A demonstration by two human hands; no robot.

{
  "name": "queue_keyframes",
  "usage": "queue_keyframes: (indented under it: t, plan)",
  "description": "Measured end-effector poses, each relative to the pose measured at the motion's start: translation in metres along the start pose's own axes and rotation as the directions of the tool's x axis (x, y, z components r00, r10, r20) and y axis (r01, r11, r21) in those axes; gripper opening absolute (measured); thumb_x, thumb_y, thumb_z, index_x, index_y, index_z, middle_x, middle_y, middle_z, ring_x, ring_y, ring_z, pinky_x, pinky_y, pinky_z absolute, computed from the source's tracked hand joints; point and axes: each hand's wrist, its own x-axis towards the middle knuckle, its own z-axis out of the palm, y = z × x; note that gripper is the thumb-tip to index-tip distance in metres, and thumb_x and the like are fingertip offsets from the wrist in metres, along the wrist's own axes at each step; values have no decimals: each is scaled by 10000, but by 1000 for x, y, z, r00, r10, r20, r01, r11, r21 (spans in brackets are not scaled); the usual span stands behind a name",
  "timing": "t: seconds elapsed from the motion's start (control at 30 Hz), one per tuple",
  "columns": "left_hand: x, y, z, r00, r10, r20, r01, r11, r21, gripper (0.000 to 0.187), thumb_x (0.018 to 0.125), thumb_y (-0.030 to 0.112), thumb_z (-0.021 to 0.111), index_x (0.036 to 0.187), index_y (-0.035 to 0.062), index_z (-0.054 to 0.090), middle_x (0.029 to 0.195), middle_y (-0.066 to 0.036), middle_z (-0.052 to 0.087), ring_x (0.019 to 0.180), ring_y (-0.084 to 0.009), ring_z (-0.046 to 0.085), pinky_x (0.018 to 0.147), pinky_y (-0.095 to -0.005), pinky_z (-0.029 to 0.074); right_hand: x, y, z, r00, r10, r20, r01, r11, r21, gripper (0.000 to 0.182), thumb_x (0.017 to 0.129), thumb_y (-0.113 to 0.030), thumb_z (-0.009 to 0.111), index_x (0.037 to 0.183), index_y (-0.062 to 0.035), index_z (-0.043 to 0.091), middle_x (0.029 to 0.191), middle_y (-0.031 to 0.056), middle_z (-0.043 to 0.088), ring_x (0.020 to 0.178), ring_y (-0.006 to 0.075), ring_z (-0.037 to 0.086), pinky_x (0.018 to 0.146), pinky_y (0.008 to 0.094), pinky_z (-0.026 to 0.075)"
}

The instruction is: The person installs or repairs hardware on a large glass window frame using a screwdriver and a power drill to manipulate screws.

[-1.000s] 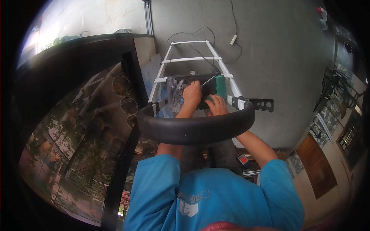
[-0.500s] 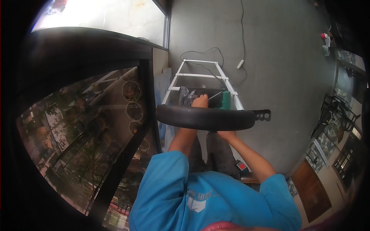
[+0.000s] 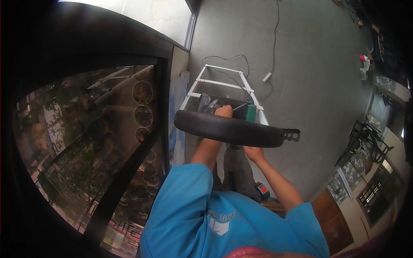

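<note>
I look down from a white ladder (image 3: 198, 81) over its curved black padded rail (image 3: 228, 128). My left hand (image 3: 223, 111) shows just beyond the rail, over the ladder's black tray (image 3: 213, 103), closed around a thin metal tool (image 3: 239, 105) that points right toward a green object (image 3: 251, 112) on the tray. My right hand (image 3: 254, 151) is right under the rail's near edge. Its fingers are hidden behind the rail, so what it holds is unseen. A crumpled clear plastic bag (image 3: 207, 103) lies on the tray, left of my left hand.
A dark glass door with a black frame (image 3: 161, 107) stands close on the left. Below is a grey concrete floor (image 3: 309, 77) with a cable and a white plug block (image 3: 266, 77). A black perforated bracket (image 3: 292, 135) sticks out at the rail's right end.
The view has tilted and shifted, so the padded rail now covers more of my hands. My right hand has dropped from beside the green object to beneath the rail.
</note>
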Motion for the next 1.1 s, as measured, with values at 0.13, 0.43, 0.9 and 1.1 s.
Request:
queue_keyframes:
  t: [0.13, 0.43, 0.9, 1.1]
  plan:
    - [1, 3, 3, 999, -37, -21, 37, 999, 4, 110, 800, 119, 621, 838, 25, 661, 920, -189, 692, 862, -337, 694, 757, -405, 555, 2, 1, 10, 1000, -8, -4, 9, 999, 45, 353, 818, -151, 663, 1133, 6, 624, 1089, 182, 647, 1033, 333, 614, 912, 400, 461]
    - [-28, -25, 43, 873, 381, -304, -449, 871, -198, 326, 779, 212, 666, 1039, 21, 629, 1007, -164, 670, 896, -277, 656, 789, -403, 516, -16, -6, 17, 934, 282, 218, -341, 886, 315, 356, 858, -159, 636, 1184, -25, 584, 1066, 102, 628, 945, 226, 624, 839, 322, 498]
    - [-275, 23, -198, 970, 182, 160, 84, 367, -927, 597, 747, -47, 679, 1310, 19, 494, 941, -26, 618, 795, -127, 612, 720, -278, 515, -19, -235, -46, 805, 10, 593, -475, 609, 635, 201, 940, -198, 607, 1022, -31, 684, 809, -7, 633, 743, 83, 569, 675, 247, 464]
    - [-325, 58, -260, 998, 62, 8, -10, 273, -962, 573, 760, -6, 698, 1300, 25, 505, 990, -29, 616, 924, -112, 602, 822, -279, 489, -3, -304, -80, 715, -568, 409, 245, 750, 614, 175, 903, -167, 666, 933, 2, 701, 822, 28, 667, 776, 91, 590, 700, 246, 480]
